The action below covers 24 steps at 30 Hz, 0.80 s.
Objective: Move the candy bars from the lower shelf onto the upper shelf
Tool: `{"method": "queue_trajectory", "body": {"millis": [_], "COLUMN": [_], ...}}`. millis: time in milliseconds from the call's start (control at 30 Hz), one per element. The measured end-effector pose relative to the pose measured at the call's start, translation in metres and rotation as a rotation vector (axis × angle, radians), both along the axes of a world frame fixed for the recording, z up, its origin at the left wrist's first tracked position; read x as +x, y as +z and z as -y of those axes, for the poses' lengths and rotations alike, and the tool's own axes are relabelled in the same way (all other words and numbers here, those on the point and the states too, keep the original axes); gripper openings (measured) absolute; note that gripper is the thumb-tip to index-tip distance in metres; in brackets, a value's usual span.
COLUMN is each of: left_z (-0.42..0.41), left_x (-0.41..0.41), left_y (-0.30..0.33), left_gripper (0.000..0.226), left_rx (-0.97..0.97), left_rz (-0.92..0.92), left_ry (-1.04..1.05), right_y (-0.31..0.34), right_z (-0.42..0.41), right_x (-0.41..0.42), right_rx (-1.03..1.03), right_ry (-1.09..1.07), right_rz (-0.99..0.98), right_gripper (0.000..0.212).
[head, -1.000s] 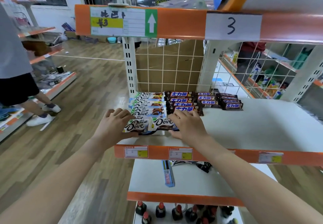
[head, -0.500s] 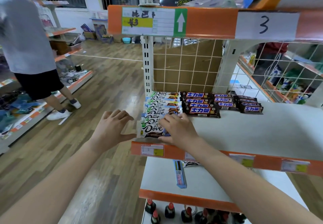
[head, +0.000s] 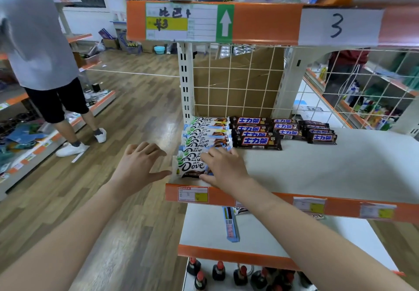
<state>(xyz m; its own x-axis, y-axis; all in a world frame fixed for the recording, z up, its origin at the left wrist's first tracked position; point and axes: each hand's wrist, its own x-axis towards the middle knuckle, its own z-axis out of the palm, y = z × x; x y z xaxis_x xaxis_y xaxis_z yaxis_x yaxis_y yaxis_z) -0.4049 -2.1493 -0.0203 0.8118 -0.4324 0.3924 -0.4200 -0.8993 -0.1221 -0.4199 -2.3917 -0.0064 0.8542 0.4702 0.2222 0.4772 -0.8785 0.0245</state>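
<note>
Resting at frame centre, right hand (head: 223, 168) presses nearest Dove bar (head: 191, 167) with flat fingers; left hand (head: 138, 166) hovers beside, spread, empty.

Glossy candy bars (head: 205, 141), matt shelf (head: 340, 172)

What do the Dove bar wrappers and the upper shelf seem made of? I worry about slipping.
Dove bars: glossy plastic film by the look, printed, with light glare. Upper shelf: probably painted metal, matte white, smooth; orange front strip.
</note>
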Motion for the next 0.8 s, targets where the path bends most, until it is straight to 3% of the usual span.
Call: {"method": "queue_trajectory", "body": {"millis": [267,467,600,800], "left_z": [0.003,0.020,0.047,0.102], "left_x": [-0.001,-0.008,-0.017,-0.035], "left_y": [0.009,0.019,0.029,0.037], "left_gripper": [0.056,0.033,0.050,0.049], "left_rx": [-0.010,-0.029,-0.021,-0.009], "left_rz": [-0.026,0.002,-0.045,-0.046], "left_ry": [0.025,0.047,0.037,-0.022], "right_y": [0.001,0.010,0.016,0.028], "right_z": [-0.007,0.005,0.027,0.085], "right_x": [0.002,-0.005,-0.019,-0.042], "right_rx": [-0.049,-0.034,-0.048,-0.015], "right_ry": [-0.064,-0.106,-0.124,-0.219], "right_rz": [0.005,-0.027,0.016,0.015], "right_gripper": [0.048,0.057,0.051,0.045]}}
